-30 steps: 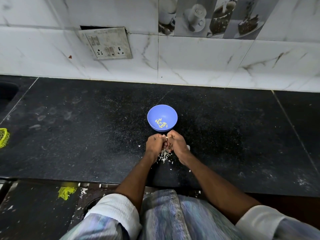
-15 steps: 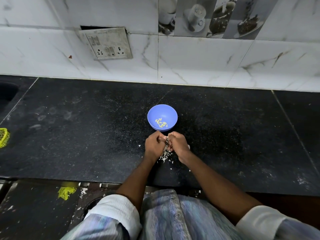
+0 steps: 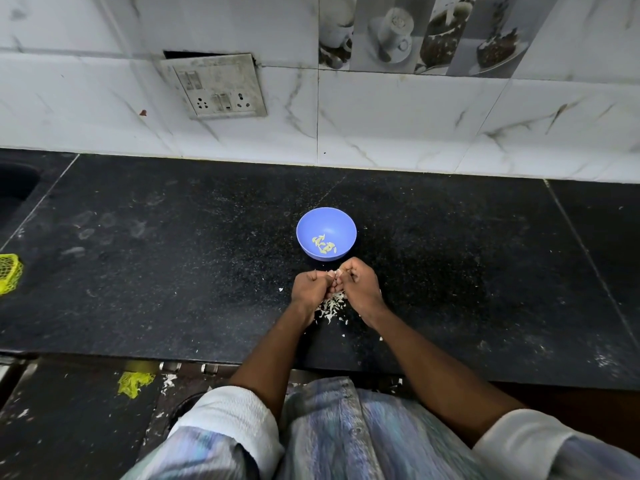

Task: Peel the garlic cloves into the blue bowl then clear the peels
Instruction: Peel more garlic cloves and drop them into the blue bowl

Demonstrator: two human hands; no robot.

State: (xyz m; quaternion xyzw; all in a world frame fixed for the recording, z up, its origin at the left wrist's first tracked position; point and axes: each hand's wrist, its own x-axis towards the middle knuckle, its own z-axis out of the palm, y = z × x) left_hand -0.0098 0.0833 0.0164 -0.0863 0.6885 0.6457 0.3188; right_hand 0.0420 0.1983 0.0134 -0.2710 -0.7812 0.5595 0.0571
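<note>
The blue bowl (image 3: 326, 233) stands on the black counter and holds several pale peeled garlic cloves (image 3: 323, 244). Just in front of it, my left hand (image 3: 311, 289) and my right hand (image 3: 358, 285) are pressed together, fingers curled. Between their fingertips they pinch a small garlic clove (image 3: 335, 274), mostly hidden by the fingers. A heap of white peels (image 3: 331, 308) lies on the counter beneath and between my wrists.
The black granite counter (image 3: 173, 271) runs to a tiled wall with a socket plate (image 3: 214, 86). A yellow mesh basket (image 3: 8, 273) sits at the left edge, a sink (image 3: 14, 188) at far left. Peel scraps and a yellow net piece (image 3: 133, 382) lie below the counter's front edge.
Both hands stay together in front of the bowl, shifting slightly as the fingers work the clove. The bowl has not moved.
</note>
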